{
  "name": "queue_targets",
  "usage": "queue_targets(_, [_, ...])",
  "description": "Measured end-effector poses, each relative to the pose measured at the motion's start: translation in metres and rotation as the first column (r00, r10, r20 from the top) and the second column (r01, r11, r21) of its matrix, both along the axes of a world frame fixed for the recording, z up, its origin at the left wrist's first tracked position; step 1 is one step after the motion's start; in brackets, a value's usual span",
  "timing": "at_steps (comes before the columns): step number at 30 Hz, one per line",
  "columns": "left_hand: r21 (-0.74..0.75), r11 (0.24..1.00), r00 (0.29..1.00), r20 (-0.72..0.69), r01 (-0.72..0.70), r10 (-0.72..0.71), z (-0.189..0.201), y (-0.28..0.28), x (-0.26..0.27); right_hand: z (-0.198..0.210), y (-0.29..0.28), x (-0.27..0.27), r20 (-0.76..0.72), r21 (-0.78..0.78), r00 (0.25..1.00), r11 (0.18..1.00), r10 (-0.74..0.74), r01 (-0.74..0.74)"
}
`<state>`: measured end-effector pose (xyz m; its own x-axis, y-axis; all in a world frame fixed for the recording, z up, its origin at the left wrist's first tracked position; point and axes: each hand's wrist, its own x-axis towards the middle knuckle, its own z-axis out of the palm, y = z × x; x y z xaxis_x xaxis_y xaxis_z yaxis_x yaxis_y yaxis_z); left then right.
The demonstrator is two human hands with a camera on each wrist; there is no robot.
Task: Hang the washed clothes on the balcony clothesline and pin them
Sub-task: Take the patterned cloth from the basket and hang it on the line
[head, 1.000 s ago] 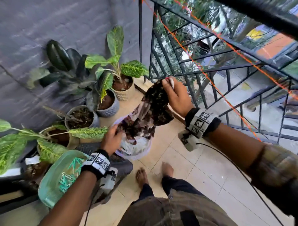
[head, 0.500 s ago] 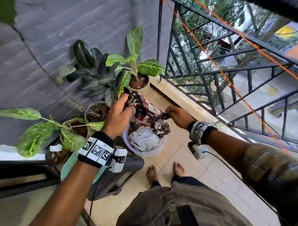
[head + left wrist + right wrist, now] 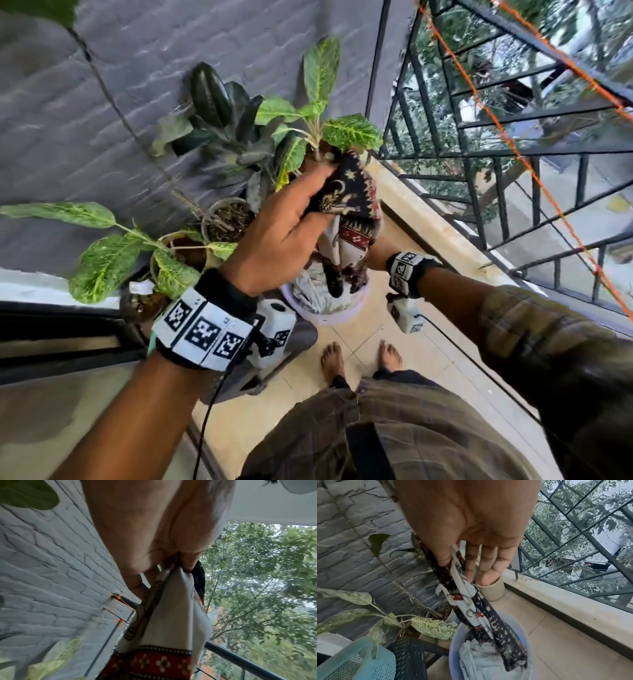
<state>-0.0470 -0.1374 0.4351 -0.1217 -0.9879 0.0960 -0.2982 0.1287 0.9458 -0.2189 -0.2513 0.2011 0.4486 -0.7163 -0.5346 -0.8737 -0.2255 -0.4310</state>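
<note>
Head view: the left hand point(image 3: 281, 233) clamps the top of a soft patterned cloth point(image 3: 346, 202) in black, red and white, which hangs over a round pale tub point(image 3: 322, 313) holding crumpled white laundry. An orange clothesline point(image 3: 513, 144) runs past the metal railing.

Left wrist view: thumb and fingers pinch the folded fabric.

Right wrist view: the right hand point(image 3: 471, 524) pinches the cloth's lower strip between thumb and fingers above the tub.
</note>
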Motion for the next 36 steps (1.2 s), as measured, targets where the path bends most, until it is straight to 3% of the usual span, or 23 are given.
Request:
queue_targets(3, [0.128, 0.988, 0.984, -0.146, -0.083, 0.102, -0.017, 0.013, 0.029, 0.016, -0.014, -0.002, 0.155, -0.094, 0.987, 0.995, -0.030, 0.045])
queue_targets(6, [0.360, 0.924, 0.978, -0.110, -0.128, 0.178, -0.059, 0.036, 0.058, 0.032, -0.030, -0.013, 0.326, -0.173, 0.945, 0.982, -0.015, 0.076])
queue_targets(9, [0.579, 0.815, 0.998, 0.042, 0.022, -0.057, -0.120, 0.061, 0.072, 0.060, -0.038, -0.020, 0.474, -0.238, 0.880, 0.966, 0.028, 0.097])
queue_targets(12, [0.690, 0.717, 0.932, 0.186, 0.100, -0.309, -0.169, 0.067, 0.064, 0.100, -0.028, -0.017, 0.609, -0.234, 0.786, 0.971, 0.103, 0.054])
queue_targets(14, [0.649, 0.759, 0.940, 0.229, 0.044, -0.251, -0.184, 0.058, 0.051, 0.120, -0.016, -0.015, 0.611, -0.259, 0.761, 0.963, 0.218, -0.067])
queue_targets(16, [0.535, 0.844, 0.973, 0.217, -0.049, -0.081, -0.195, 0.043, 0.041, 0.132, 0.000, -0.014, 0.556, -0.311, 0.755, 0.929, 0.348, -0.200])
queue_targets(18, [0.464, 0.874, 0.980, 0.188, -0.148, 0.067, -0.205, 0.024, 0.035, 0.140, 0.012, -0.014, 0.535, -0.318, 0.749, 0.915, 0.390, -0.250])
queue_targets(23, [0.353, 0.865, 0.870, 0.463, -0.358, 0.171, -0.237, 0.005, 0.029, 0.163, 0.023, -0.019, 0.650, -0.254, 0.701, 0.953, 0.295, -0.166])
queue_targets(27, [0.234, 0.830, 0.792, 0.507, -0.507, 0.340, -0.233, 0.003, 0.033, 0.170, 0.022, -0.033, 0.691, -0.228, 0.676, 0.965, 0.256, -0.132])
queue_targets(29, [0.201, 0.859, 0.785, 0.541, -0.470, 0.303, -0.235, 0.001, 0.036, 0.170, 0.023, -0.040, 0.695, -0.201, 0.685, 0.974, 0.218, -0.106])
queue_targets(32, [0.216, 0.944, 0.816, 0.572, -0.250, 0.085, -0.242, 0.001, 0.037, 0.171, 0.026, -0.042, 0.768, -0.153, 0.621, 0.986, 0.156, -0.059])
queue_targets(34, [0.290, 0.941, 0.855, 0.519, -0.171, -0.004, -0.238, 0.001, 0.037, 0.171, 0.022, -0.042, 0.785, -0.137, 0.607, 0.990, 0.123, -0.024])
queue_targets(36, [0.360, 0.906, 0.882, 0.471, -0.223, 0.030, -0.230, 0.002, 0.042, 0.164, 0.012, -0.043, 0.773, -0.139, 0.630, 0.989, 0.075, 0.052])
